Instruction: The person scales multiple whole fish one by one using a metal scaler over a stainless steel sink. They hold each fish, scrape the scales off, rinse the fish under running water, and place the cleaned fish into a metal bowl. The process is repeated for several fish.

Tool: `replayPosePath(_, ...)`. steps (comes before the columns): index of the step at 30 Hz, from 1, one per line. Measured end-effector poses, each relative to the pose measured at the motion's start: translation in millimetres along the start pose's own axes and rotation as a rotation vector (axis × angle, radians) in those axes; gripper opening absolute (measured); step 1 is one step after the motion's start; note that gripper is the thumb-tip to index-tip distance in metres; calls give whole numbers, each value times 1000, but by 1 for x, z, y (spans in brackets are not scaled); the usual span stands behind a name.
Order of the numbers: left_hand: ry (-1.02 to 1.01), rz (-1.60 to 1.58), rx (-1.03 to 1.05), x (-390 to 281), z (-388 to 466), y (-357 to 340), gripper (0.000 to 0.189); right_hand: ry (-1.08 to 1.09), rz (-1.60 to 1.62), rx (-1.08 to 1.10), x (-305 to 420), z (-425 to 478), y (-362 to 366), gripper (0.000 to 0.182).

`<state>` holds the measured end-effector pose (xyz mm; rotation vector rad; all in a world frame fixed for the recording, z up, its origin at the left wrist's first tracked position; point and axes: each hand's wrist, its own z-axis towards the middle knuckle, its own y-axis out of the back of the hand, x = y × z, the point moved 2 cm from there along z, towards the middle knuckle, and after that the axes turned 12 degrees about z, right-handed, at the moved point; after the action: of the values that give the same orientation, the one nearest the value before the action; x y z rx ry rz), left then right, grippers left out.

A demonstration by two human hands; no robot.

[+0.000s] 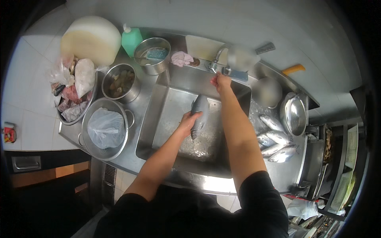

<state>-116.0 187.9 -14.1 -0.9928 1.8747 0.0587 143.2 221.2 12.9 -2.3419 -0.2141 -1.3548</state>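
Observation:
My left hand (188, 122) grips a grey whole fish (200, 111) over the stainless steel sink basin (175, 119), the fish's head pointing towards me. At the back rim of the sink, my right hand (221, 81) is right beside the base of the metal faucet (219, 56), its fingers curled; whether they touch the faucet or hold anything is unclear. Several silvery whole fish (278, 138) lie on the steel counter to the right of the sink, near an oval metal bowl (294, 116). Water wets the basin floor.
Left of the sink stand a metal colander (126, 139) holding a plastic bag, a pot of shellfish (122, 81), a pot with a scouring pad (152, 56) and a basin of bagged food (61, 117). Behind are a green jug (131, 43), a pink cloth (181, 58) and a yellow-handled tool (293, 69).

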Motion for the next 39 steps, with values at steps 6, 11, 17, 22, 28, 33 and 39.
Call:
replayPosePath(6, -62, 24, -65, -3, 51, -22, 39, 302, -559, 73, -1, -17, 34, 36)
replayPosePath(11, -208, -49, -336, -13, 89, -48, 50, -119, -553, 153, -31, -119, 47, 66)
replayPosePath(17, -142, 26, -310, -40, 98, -57, 54, 190, -410, 258, -28, -144, 69, 51)
replayPosePath(22, -367, 193, -235, -37, 93, -65, 47, 336, -381, 216, -29, -135, 69, 42)
replayPosePath(28, -226, 390, -286, -39, 117, -24, 45, 565, -579, 196, -20, -153, 55, 40)
replayPosePath(33, 5, -316, -23, -39, 92, -53, 42, 504, -863, 62, -9, -138, 53, 38)
replayPosePath(39, 119, -399, -25, -25, 87, -41, 38, 452, -873, 174, 32, -131, 18, 26)
